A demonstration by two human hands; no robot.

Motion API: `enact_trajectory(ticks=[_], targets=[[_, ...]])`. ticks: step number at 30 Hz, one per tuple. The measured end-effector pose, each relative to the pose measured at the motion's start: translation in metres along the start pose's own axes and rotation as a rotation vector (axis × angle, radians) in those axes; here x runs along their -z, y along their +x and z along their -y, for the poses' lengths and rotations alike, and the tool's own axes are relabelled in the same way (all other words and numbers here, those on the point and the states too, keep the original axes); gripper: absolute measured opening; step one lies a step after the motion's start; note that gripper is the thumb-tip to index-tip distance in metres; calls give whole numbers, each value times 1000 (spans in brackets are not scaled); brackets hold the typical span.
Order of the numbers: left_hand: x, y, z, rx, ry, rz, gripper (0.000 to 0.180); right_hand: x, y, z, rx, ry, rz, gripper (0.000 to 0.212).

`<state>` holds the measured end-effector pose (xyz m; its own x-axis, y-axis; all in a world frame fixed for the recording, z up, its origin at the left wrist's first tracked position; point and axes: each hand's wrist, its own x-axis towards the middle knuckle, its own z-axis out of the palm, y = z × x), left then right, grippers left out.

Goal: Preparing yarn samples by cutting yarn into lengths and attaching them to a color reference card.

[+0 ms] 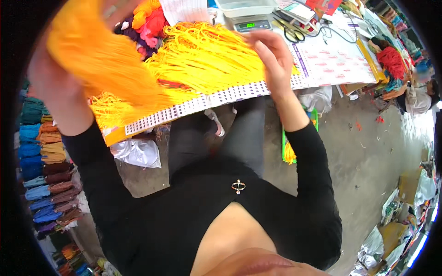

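At upper left, blurred orange bundle (99, 57) in the half-hidden left hand (54, 71); right hand (277, 62) by yellow cords (207, 60), grip unclear.

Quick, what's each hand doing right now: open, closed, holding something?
Left hand: closed, holding an orange bundle.
Right hand: at the yellow strands; whether it grips any can't be told.

Bright light, glare on floor (359, 133) at right, blurred left hand (51, 71), edges curving to black

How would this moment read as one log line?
left hand: holding orange cords | right hand: at yellow cords | scale: lit
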<state>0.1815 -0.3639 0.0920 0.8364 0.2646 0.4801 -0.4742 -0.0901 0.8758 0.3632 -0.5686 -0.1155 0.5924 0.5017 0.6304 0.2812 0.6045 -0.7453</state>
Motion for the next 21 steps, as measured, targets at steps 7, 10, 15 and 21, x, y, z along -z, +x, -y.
enact_trajectory(ticks=[7, 10, 15, 21], targets=[[-5, -62, 52, 79, 411, 299, 76, -109, -49, 27, -568, 882, 883, 54], [51, -109, 63, 412, 42, -44, 79, -84, -77, 32, -909, 934, 1021, 46], [98, -177, 109, 947, -59, 563, 68, -62, -74, 68, -1204, 1087, 512, 33], [-26, -162, 155, 545, 1, 690, 70, -89, -71, 74, -1568, 1072, 623, 26]])
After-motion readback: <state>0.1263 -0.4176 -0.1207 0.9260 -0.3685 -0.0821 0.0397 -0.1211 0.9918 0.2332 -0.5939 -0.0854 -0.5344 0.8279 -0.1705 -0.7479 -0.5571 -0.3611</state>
